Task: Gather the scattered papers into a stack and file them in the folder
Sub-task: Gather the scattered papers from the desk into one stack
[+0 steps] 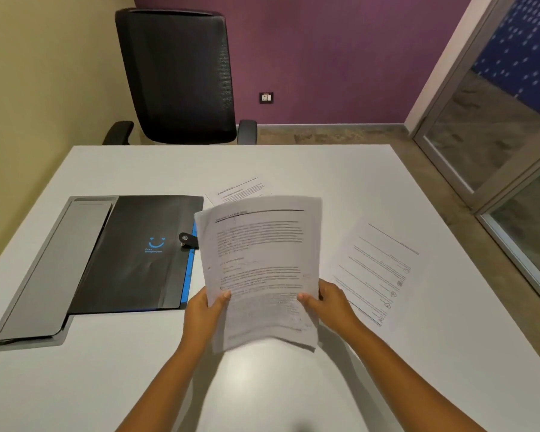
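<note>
A stack of printed papers (259, 263) is lifted off the white table (325, 163), held near its lower edge by both hands. My left hand (205, 310) grips its left side and my right hand (328, 302) grips its right side, thumbs on top. One loose sheet (381, 269) lies flat on the table to the right. Another sheet (240, 190) lies behind the stack, partly hidden by it. A black folder (131, 254) with a blue smile logo and a snap tab lies shut at the left.
The folder rests partly on a grey cable tray cover (44, 272) set in the table. A black office chair (178, 76) stands at the far edge. A glass door (496, 135) is at the right.
</note>
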Tool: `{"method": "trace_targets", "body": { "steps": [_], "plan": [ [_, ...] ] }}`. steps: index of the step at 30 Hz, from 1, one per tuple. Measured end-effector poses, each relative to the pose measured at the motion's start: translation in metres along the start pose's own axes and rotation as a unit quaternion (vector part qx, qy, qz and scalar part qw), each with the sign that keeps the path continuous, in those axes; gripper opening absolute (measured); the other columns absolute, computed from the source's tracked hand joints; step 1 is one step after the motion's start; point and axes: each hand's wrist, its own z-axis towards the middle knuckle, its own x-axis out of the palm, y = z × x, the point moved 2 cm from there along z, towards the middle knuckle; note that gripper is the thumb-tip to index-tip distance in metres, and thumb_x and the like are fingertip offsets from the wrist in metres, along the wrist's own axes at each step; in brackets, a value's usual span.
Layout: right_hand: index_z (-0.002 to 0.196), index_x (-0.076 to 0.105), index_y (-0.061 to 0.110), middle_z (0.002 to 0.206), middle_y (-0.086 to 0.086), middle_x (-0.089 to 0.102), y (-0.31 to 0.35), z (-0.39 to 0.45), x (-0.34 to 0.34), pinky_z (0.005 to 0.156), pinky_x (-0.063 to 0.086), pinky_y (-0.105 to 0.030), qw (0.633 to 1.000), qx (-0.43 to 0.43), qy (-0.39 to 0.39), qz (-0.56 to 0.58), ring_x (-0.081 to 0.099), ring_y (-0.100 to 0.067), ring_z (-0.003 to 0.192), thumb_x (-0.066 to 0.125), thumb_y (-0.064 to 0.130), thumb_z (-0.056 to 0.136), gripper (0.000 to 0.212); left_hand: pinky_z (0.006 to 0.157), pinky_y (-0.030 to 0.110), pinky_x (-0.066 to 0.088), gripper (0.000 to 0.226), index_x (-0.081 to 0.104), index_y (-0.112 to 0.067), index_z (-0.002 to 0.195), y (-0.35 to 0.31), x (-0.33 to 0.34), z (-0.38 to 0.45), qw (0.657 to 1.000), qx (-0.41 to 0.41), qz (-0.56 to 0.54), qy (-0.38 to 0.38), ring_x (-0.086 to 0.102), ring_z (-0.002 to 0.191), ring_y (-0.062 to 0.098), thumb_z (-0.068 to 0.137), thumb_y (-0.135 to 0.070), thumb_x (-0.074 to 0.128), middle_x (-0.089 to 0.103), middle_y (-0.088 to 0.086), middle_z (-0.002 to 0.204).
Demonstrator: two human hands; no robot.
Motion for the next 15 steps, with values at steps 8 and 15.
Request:
{"method": "trace_targets", "body": {
  "steps": [8,15],
  "plan": [
    [0.114,0.058,0.013,0.113,-0.002,0.066,-0.027,-0.004,0.036,0.073,0.051,-0.018,0.997,0.037,0.051,-0.052,0.062,-0.011,0.09,0.066,0.024,0.086,0.032,0.051,0.023,0.048,0.007,0.057,-0.024,0.082,0.052,-0.002,-0.02,0.988,-0.147,-0.046,0.013,0.065,0.07,0.017,0.087,-0.02,0.059,0.066,0.0,0.079],
    [0.11,0.055,0.022,0.097,0.008,0.056,-0.023,0.015,0.035,0.067,0.047,-0.018,0.981,-0.023,-0.013,-0.193,0.057,-0.006,0.077,0.058,0.041,0.088,0.028,0.052,0.028,0.053,0.008,0.057,-0.02,0.086,0.064,-0.007,-0.02,0.983,-0.169,-0.076,-0.002,0.066,0.071,0.024,0.084,-0.026,0.063,0.068,0.009,0.08]
  ]
}}
